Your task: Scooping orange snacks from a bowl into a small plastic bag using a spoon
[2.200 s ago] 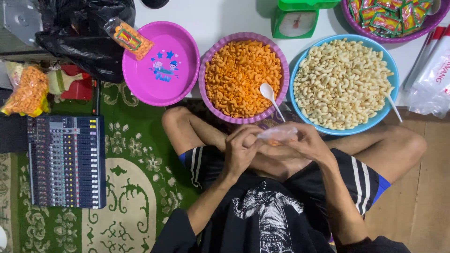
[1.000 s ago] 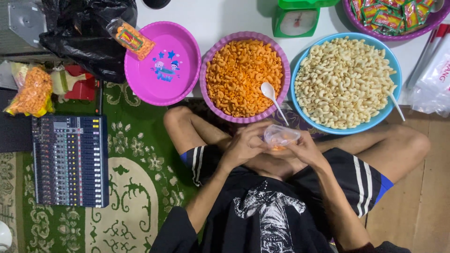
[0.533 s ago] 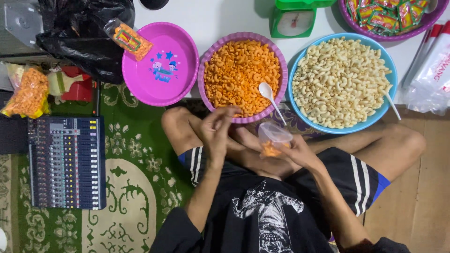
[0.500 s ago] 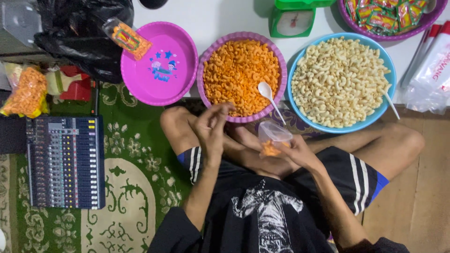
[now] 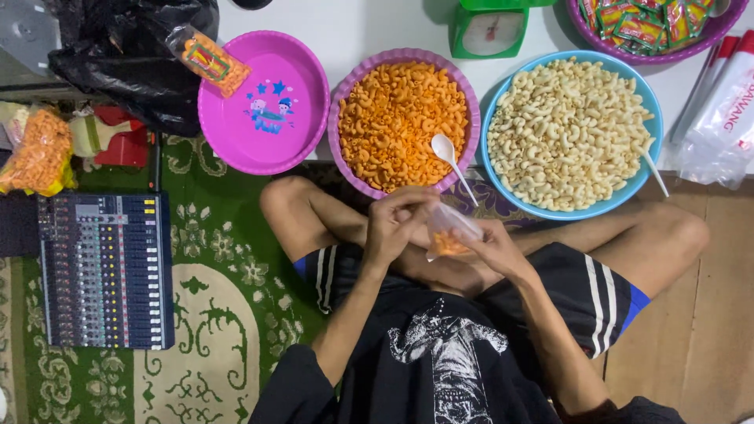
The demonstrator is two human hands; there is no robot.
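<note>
At frame centre, the right hand (image 5: 491,250) pinches a small clear plastic bag (image 5: 449,232) holding orange snacks. The left hand (image 5: 397,226) curls its fingers at the bag's mouth, just below the purple bowl of orange macaroni crackers (image 5: 402,118).

White floor (image 5: 377,27) at the far side holds three basins (image 5: 404,118); nearer, a green rug (image 5: 212,314) carries an audio mixer (image 5: 106,271).
</note>
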